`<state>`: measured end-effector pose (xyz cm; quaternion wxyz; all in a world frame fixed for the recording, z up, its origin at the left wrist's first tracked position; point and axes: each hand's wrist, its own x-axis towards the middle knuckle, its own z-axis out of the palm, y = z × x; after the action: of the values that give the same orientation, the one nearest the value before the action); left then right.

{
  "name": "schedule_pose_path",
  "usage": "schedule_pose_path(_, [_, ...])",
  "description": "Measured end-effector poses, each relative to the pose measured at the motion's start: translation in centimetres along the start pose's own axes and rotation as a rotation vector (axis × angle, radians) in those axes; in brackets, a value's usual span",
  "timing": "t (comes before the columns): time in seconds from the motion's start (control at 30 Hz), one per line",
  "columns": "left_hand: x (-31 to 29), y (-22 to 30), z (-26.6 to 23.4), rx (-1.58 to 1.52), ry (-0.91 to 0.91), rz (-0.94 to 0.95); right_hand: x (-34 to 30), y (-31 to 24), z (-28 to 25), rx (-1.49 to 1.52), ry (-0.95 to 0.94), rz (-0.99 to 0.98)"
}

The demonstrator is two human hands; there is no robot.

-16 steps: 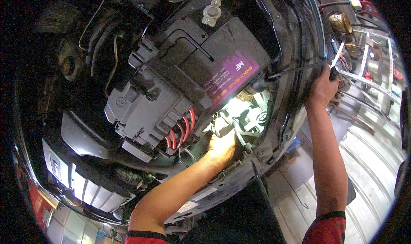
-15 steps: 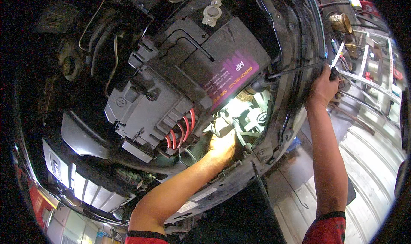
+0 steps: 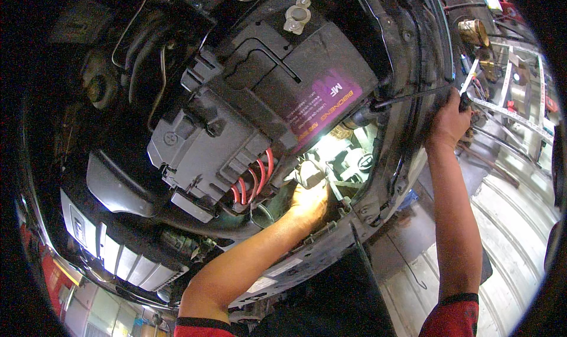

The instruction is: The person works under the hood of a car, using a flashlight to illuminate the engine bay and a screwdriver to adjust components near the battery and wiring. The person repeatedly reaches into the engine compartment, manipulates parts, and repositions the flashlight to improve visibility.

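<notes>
My left hand (image 3: pixel 309 206) reaches into the brightly lit gap at the front corner of the engine bay. Its fingers curl at a pale piece (image 3: pixel 309 175), washed out by glare, whose kind I cannot tell. A light-coloured housing with a round cap (image 3: pixel 358 162) lies just right of it. Above the gap sits a dark cylindrical part (image 3: pixel 357 118), beside the car battery (image 3: pixel 316 56) with its purple label. Over at the outer edge of the fender (image 3: pixel 407 133), my right hand (image 3: pixel 447 124) is closed round something dark, mostly hidden.
A grey fuse box (image 3: pixel 207 136) with thick red cables (image 3: pixel 260 174) stands left of my left hand. A thin black rod (image 3: pixel 413 93) crosses toward the fender. Beyond the fender are a metal rack (image 3: pixel 511 109) and a brass-coloured cylinder (image 3: pixel 474 33).
The whole view has shifted slightly, so the engine bay appears a little farther right. Both hands stay at nearly the same places against the car.
</notes>
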<state>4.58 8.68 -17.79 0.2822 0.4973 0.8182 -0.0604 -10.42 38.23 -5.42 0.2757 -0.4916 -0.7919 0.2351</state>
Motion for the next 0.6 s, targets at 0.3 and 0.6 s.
schedule_pose_path(0.3, [-0.30,-0.21,-1.01,0.007,-0.010,0.001,-0.21,-0.34,-0.11,0.040,-0.009,0.011])
schedule_pose_path(0.6, [-0.50,-0.36,-0.87,-0.061,0.060,0.000,-0.28,-0.57,-0.26,0.031,-0.020,0.015])
